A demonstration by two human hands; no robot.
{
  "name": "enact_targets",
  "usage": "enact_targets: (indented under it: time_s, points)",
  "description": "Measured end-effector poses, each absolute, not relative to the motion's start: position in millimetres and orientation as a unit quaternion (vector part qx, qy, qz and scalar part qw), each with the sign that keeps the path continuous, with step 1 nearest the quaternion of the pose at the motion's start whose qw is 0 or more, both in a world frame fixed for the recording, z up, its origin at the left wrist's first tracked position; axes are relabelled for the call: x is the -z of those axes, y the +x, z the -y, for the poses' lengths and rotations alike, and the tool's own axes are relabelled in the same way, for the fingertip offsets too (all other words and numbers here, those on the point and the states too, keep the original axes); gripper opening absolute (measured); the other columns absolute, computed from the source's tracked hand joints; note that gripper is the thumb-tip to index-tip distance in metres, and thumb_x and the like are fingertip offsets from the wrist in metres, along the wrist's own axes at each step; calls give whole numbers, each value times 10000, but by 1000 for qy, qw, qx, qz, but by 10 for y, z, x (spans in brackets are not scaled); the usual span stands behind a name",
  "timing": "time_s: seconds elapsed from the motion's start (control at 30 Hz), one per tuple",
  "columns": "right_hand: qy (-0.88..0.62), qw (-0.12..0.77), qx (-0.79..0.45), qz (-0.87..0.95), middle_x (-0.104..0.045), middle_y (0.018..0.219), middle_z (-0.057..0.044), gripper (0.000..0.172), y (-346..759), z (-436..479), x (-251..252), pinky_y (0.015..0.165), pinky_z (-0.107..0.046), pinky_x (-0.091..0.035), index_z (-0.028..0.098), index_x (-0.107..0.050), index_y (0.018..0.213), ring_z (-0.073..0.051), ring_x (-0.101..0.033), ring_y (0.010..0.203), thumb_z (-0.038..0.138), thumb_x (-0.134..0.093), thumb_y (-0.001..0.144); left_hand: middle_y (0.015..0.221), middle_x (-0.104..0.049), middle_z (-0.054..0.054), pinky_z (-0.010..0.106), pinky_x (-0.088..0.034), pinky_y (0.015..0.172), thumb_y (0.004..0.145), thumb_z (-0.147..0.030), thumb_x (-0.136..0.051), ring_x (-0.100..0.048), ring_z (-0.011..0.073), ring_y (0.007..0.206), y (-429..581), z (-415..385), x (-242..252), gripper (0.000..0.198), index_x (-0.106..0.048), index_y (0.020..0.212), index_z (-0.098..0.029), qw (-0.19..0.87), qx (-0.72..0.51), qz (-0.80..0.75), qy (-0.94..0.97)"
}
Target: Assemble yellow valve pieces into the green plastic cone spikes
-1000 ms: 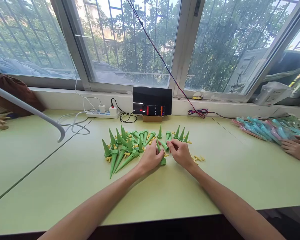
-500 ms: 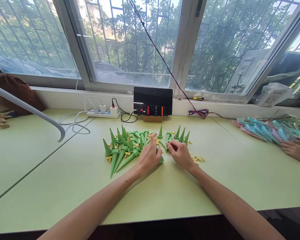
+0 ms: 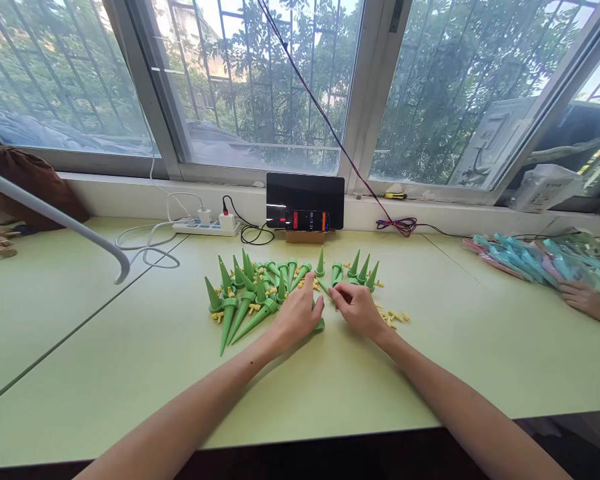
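Observation:
My left hand is curled around a green plastic spike, whose end shows below the palm; the thumb points up and the rest of the spike is hidden. Close by on the right, my right hand has thumb and forefinger pinched together, and what is between them is too small or hidden to name. Several green spikes, some upright and some lying down, cover the table left of and behind my hands. Three more green spikes stand beyond my right hand. Small yellow valve-like pieces lie beside my right wrist.
At the back, a phone leans against a black tablet. A power strip with white cables lies to its left. A white curved bar crosses the left side. At far right, another person's hand touches blue and pink packets.
My left forefinger has come down a little. My right hand has shifted slightly left, its pinched fingers nearer my left hand. The other person's hand at far right has moved a little.

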State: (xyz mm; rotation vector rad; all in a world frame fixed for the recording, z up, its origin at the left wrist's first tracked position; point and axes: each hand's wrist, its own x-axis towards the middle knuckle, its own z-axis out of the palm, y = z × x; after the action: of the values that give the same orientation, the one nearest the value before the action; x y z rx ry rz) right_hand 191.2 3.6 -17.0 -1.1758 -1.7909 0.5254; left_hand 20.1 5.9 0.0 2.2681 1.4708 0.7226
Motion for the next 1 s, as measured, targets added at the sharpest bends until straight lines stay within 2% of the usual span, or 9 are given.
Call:
enact_targets:
  time_s: [0.13,0.27,0.5,0.63,0.77,0.87,1.0]
  points:
    - [-474,446,-214,728,-506,569,18,391,1911,-34,176,546,-260,-338,191,-518,638,-117,-413,533,402,-502,966,920,-676,108,360,-481,807,966,-311,-428,-653,267,900,190,-85,36,453,-407,1381,-131,178,-283,-504,796]
    - [-472,443,-216,731,-500,561,17,409,1910,-30,169,539,-264,-330,194,-512,623,-118,-401,527,411,-499,970,1132,-639,155,379,-497,871,956,-298,-469,-636,284,1052,182,-110,55,336,-514,1255,-151,134,-314,-491,801]
    - [-470,435,-225,735,-500,554,17,413,1898,-28,161,526,-268,-309,194,-511,620,-117,-394,523,415,-497,969,1163,-587,123,310,-502,720,960,-254,-462,-659,217,879,170,-112,40,205,-578,1109,-175,66,-340,-480,806]
    - [-469,421,-218,745,-534,566,14,361,1902,-25,162,537,-265,-316,186,-544,634,-117,-417,532,356,-508,951,1005,-642,92,295,-466,692,963,-262,-442,-639,194,802,174,-111,37,186,-607,938,-179,62,-345,-464,813]
    - [-461,413,-223,753,-585,603,14,170,1912,-9,145,555,-246,-352,178,-623,706,-119,-463,557,208,-537,851,787,-655,58,279,-427,674,949,-270,-431,-593,167,712,200,-61,36,251,-602,782,-196,89,-325,-381,861]
    - [-458,398,-252,754,-611,628,13,95,1915,-2,131,562,-234,-381,172,-653,747,-125,-499,585,153,-561,757,715,-649,58,279,-388,623,934,-298,-430,-545,150,628,228,18,44,295,-608,717,-204,121,-282,-320,896]
    - [-460,377,-276,755,-614,623,9,91,1910,-7,133,578,-239,-396,163,-666,750,-130,-514,596,171,-576,753,695,-655,64,288,-373,611,914,-311,-444,-529,152,617,254,93,52,300,-614,688,-210,158,-269,-268,912]
